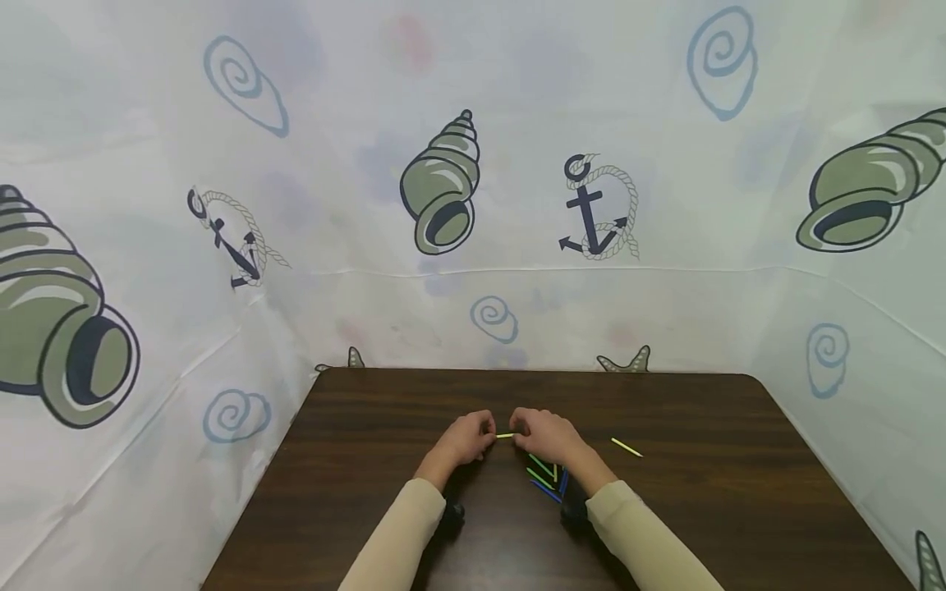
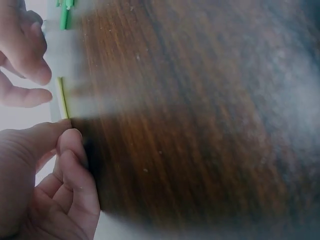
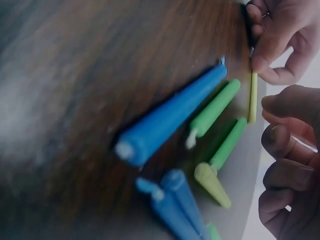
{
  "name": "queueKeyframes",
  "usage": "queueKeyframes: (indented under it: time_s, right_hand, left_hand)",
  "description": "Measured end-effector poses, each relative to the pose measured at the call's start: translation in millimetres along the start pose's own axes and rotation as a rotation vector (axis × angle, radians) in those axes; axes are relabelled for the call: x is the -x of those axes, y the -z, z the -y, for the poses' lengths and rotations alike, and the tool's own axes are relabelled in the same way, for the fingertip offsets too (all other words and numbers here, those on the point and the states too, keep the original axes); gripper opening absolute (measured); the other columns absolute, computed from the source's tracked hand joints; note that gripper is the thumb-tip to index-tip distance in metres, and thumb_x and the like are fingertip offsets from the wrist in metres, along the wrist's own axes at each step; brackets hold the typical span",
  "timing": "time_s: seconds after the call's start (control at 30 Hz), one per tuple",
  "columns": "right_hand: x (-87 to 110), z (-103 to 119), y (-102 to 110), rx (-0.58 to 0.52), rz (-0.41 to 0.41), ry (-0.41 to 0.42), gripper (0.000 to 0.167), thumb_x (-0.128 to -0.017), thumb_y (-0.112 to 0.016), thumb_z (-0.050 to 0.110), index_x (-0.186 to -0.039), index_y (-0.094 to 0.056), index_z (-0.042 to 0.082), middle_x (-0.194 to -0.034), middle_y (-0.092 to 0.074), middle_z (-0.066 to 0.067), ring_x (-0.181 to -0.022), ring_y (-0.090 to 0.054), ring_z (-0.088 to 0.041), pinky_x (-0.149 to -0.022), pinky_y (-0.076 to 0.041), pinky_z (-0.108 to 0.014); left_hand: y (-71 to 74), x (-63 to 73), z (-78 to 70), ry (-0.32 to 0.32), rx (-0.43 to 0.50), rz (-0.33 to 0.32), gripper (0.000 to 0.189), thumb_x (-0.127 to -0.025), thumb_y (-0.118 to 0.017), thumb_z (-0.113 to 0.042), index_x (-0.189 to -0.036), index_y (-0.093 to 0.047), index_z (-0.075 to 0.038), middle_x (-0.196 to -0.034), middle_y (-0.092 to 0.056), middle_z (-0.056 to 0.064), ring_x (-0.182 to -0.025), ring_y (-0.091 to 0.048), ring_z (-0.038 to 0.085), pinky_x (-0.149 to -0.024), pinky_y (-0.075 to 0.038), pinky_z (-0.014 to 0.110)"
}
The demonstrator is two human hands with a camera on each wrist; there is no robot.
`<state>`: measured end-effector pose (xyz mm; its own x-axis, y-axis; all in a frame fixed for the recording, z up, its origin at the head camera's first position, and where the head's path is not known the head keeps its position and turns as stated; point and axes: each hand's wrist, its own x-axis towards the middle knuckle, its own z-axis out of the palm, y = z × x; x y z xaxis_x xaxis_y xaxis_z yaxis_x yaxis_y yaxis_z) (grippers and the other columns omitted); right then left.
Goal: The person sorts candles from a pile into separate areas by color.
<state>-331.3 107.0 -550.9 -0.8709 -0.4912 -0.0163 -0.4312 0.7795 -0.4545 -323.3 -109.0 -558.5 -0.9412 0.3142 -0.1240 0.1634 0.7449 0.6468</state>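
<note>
A thin yellow candle (image 3: 253, 97) is pinched at one end between the thumb and forefinger of my left hand (image 1: 464, 439). Its other end points toward my right hand (image 1: 550, 435). In the left wrist view, the right thumb and forefinger stand apart beside that free end, with a gap between them and nothing held. The right wrist view shows a blue candle (image 3: 175, 115), a green candle (image 3: 216, 107) and a second green candle (image 3: 230, 142) lying near the right hand. A yellow-green candle (image 3: 212, 182) touches the second green one's lower end.
Two more blue candles (image 3: 177, 205) lie side by side at the bottom of the right wrist view. Off to the right, a single yellow candle (image 1: 626, 447) lies on the dark wooden table (image 1: 355, 492). A patterned white cloth (image 1: 340, 312) surrounds the table's back and sides.
</note>
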Motion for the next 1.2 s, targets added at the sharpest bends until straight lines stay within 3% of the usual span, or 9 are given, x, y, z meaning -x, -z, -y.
queueKeyframes:
  time_s: [0.17,0.33,0.5,0.8,1.0,1.2]
  right_hand:
    - [-2.5,4,0,0.035,0.031,-0.022,0.003,-0.104,-0.071,0.023,-0.107,-0.069,0.022,-0.085,-0.063,0.006,-0.065,-0.054,-0.015,-0.058,-0.042,-0.035]
    - [-9.0,8,2,0.055,0.047,-0.039,0.005,-0.104,-0.071,0.020,-0.099,-0.069,0.020,-0.080,-0.063,0.005,-0.063,-0.054,-0.017,-0.058,-0.041,-0.035]
    - [-12.7,9,4,0.078,0.081,-0.076,0.005,-0.103,-0.072,0.020,-0.098,-0.070,0.019,-0.078,-0.062,0.005,-0.063,-0.054,-0.016,-0.058,-0.041,-0.034]
    - [-12.6,11,4,0.108,0.098,-0.068,0.006,-0.102,-0.072,0.018,-0.097,-0.069,0.019,-0.078,-0.061,0.005,-0.063,-0.054,-0.015,-0.059,-0.043,-0.034]
    - [-0.4,2,8,0.120,0.088,-0.072,0.006,-0.102,-0.071,0.021,-0.096,-0.068,0.022,-0.079,-0.062,0.007,-0.063,-0.055,-0.014,-0.058,-0.043,-0.033]
    - [10.2,-12,23,0.155,0.036,-0.094,0.007,-0.101,-0.071,0.020,-0.096,-0.067,0.022,-0.079,-0.062,0.008,-0.063,-0.056,-0.014,-0.059,-0.044,-0.035]
  left_hand:
    - [-3.1,1.1,-1.1,0.012,0.007,0.015,0.004,-0.110,-0.064,-0.015,-0.107,-0.063,-0.011,-0.078,-0.068,0.006,-0.062,-0.064,0.018,-0.055,-0.045,0.030]
    - [-2.8,2.0,-3.0,0.010,0.021,0.013,0.005,-0.109,-0.064,-0.014,-0.107,-0.064,-0.010,-0.081,-0.070,0.009,-0.064,-0.065,0.020,-0.056,-0.045,0.031]
    - [-4.5,2.2,-5.2,0.009,0.018,0.012,0.004,-0.109,-0.065,-0.014,-0.106,-0.064,-0.011,-0.079,-0.070,0.008,-0.064,-0.065,0.020,-0.057,-0.044,0.031]
    - [-9.7,0.8,1.0,0.009,-0.011,0.022,0.006,-0.108,-0.067,-0.017,-0.111,-0.062,-0.015,-0.077,-0.063,0.001,-0.064,-0.057,0.015,-0.058,-0.044,0.030]
    - [-16.0,10.4,-6.1,-0.012,-0.097,0.011,0.015,-0.107,-0.069,-0.021,-0.119,-0.062,-0.014,-0.083,-0.060,0.000,-0.065,-0.055,0.016,-0.060,-0.043,0.034]
    - [-10.9,13.2,-20.1,-0.024,-0.221,0.034,0.022,-0.106,-0.071,-0.029,-0.125,-0.064,-0.020,-0.088,-0.062,-0.004,-0.070,-0.056,0.015,-0.064,-0.045,0.037]
